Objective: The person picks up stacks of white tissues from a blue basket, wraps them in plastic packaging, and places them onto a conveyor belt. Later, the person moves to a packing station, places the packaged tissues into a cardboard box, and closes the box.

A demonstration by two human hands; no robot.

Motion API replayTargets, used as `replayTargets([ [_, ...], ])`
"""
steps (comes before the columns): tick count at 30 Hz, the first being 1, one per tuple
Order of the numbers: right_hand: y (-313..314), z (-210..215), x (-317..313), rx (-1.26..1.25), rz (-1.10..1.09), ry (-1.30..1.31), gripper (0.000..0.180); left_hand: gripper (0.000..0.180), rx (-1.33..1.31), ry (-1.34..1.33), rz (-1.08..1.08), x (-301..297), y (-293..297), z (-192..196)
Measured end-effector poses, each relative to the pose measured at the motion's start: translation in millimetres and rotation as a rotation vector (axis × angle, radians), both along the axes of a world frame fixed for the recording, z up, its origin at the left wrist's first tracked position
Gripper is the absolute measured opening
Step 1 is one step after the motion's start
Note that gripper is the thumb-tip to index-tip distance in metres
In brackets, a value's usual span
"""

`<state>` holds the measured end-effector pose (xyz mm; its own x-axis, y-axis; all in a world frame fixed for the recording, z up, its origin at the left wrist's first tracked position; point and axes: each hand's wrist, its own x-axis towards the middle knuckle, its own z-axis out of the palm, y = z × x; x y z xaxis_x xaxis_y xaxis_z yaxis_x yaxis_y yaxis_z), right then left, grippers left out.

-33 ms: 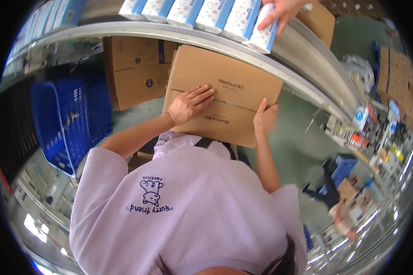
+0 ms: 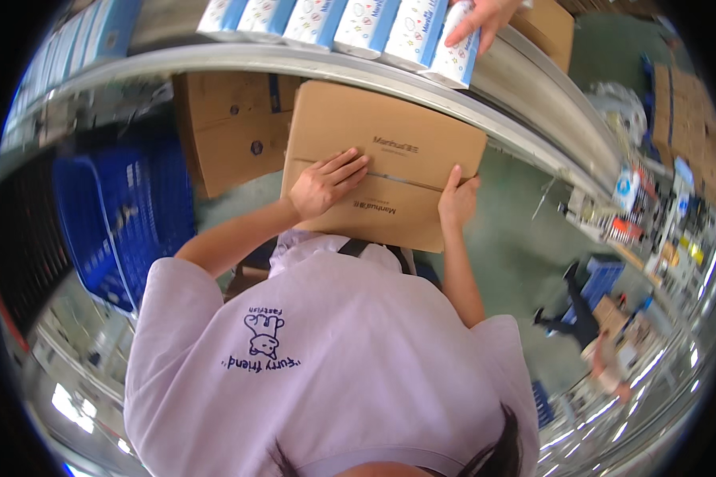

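Observation:
A brown cardboard carton (image 2: pixel 422 135), apparently folded flat, leans in front of my body with a seam running across its middle and dark print on its face. My left hand (image 2: pixel 326 187) lies flat on the carton's left half, fingers stretched out. At the right edge, my right hand (image 2: pixel 458 205) grips the carton, its thumb side on the face and the other fingers partly hidden. Just beyond the carton's far edge, a row of white-and-blue soft packs (image 2: pixel 363 28) stands on a conveyor (image 2: pixel 239 56).
Another person's hand (image 2: pixel 485 24) touches the rightmost pack. Left of me are a blue plastic basket (image 2: pixel 123 215) and an upright brown carton (image 2: pixel 239 135). More cartons (image 2: pixel 680 127) and a cluttered bench (image 2: pixel 640 246) stand to the right. A person (image 2: pixel 589 326) is farther off there.
The view has shifted slightly. Both my hands keep their places on the carton. The distant person at the right has changed position a little.

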<state>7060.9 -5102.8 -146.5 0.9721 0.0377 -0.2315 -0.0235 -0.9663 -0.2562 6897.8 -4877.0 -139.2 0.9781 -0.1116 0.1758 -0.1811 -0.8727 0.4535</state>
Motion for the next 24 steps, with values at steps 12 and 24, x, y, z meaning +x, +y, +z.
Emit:
replayTargets([
  [12, -156.1, -75.1, 16.9, 0.265, -0.252, -0.025, 0.054, 0.063, -1.021, 0.456, 1.108, -13.5, 61.1, -111.3],
  [24, -354.1, -101.4, -2.2, 1.090, -0.844, 0.386, 0.083, 0.058, -1.580, 1.068, 0.604, 78.9, -151.5, 4.3],
])
